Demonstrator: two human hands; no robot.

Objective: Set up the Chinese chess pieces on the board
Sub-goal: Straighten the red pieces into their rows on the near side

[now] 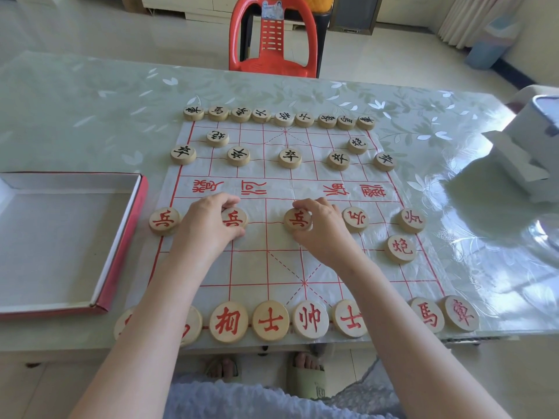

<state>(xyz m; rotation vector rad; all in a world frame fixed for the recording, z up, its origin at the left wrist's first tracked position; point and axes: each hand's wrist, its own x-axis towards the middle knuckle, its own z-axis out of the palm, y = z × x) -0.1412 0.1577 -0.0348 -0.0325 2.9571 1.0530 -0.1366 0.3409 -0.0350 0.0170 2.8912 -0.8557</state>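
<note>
A thin white paper board printed with a red grid (281, 237) is spread flat on the table, and round pale wooden pieces are set out along its lines. On the near soldier row, the second round wooden piece with a red character (234, 218) is pinched by the left hand (208, 225), whose fingers are curled closely around its far and near edges with the thumb tucked beneath. The centre red soldier piece (299, 220) is gripped in the same way by the right hand (322, 228), fingers bent over its top rim and the piece seated on the board. Three further red soldiers are laid in the same row, one at the left edge (164, 221) and two to the right, with a red cannon piece (400, 248) just behind them. The nearest rank is filled by a line of red-lettered discs (269, 320), partly hidden by both forearms. Black-lettered pieces (278, 117) are ranged across the far side. An open shallow cardboard box with red sides (124, 237) is seen left of the board on the pale green floral-patterned table cover (90, 116), white cartons (526, 152) at the right, and a red plastic chair (272, 37) beyond the table.
</note>
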